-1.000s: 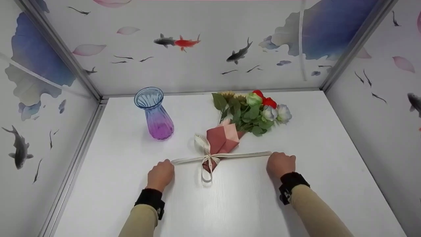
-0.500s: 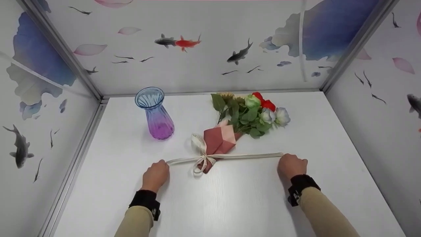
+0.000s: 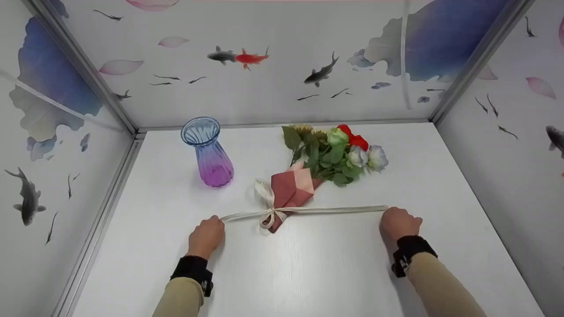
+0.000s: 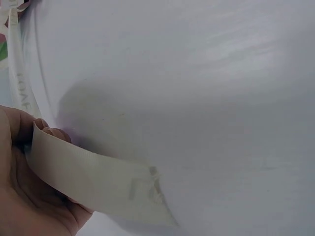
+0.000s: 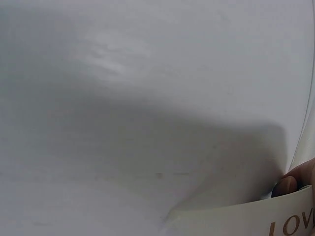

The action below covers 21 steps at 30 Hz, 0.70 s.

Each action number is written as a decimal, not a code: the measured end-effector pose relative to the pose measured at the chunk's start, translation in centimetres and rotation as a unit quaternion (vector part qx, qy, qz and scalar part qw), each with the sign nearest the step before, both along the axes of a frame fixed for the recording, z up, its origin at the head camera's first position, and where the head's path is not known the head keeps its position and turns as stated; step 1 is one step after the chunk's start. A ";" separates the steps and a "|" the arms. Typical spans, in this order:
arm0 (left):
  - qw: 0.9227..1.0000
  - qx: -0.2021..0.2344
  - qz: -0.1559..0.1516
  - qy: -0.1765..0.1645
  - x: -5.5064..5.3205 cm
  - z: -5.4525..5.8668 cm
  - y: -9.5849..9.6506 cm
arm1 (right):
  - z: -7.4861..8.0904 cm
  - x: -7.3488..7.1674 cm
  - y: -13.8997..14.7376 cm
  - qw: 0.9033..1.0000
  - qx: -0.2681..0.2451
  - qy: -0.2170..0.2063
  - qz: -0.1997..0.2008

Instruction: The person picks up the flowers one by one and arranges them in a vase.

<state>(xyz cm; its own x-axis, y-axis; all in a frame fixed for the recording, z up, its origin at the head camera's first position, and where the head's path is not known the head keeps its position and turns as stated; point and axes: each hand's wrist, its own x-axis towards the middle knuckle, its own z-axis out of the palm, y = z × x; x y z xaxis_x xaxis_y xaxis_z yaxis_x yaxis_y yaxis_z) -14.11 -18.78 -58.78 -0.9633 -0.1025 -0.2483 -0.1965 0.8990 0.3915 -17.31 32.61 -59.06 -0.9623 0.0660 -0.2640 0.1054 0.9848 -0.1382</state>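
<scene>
A cream ribbon (image 3: 339, 210) with printed letters is tied in a bow round the lower end of a bouquet's dusty-red wrapping paper (image 3: 284, 189). My left hand (image 3: 206, 237) pinches one tail of it, and in the left wrist view the frayed ribbon end (image 4: 108, 182) sticks out past the fingers. The other tail is gripped by my right hand (image 3: 400, 223); letters show on the ribbon (image 5: 290, 221) in the right wrist view. Both tails are stretched nearly straight between the hands. The bouquet's flowers (image 3: 337, 152), red, green, pale blue and yellowish, lie toward the back right.
A glass vase (image 3: 214, 165), blue at the top and purple at the base, stands at the back left of the white table (image 3: 291, 273). Printed panels with fish and petals (image 3: 282, 101) enclose the table at the back and both sides.
My right hand has moved to the right and my left hand slightly left, drawing the tails out. The lower loop has shrunk into a small bow, and the bouquet has shifted a little left.
</scene>
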 end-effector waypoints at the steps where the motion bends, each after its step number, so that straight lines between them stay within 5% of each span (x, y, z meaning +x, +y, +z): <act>1: 1.000 0.001 0.001 -0.002 0.0 0.0 0.0 | 0.0 0.0 0.1 1.000 -0.003 -0.004 -0.004; 21: 1.000 0.012 0.010 -0.010 0.1 0.3 0.1 | 0.2 0.0 2.3 0.999 -0.033 -0.024 -0.027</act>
<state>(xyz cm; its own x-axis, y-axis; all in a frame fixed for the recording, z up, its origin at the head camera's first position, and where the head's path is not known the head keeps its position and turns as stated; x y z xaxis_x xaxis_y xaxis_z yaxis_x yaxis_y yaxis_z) -14.01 -18.64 -58.52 -0.9561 -0.1143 -0.2697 -0.2213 0.8851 0.4095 -17.35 34.91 -58.83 -0.9440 0.0982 -0.3151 0.1659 0.9665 -0.1958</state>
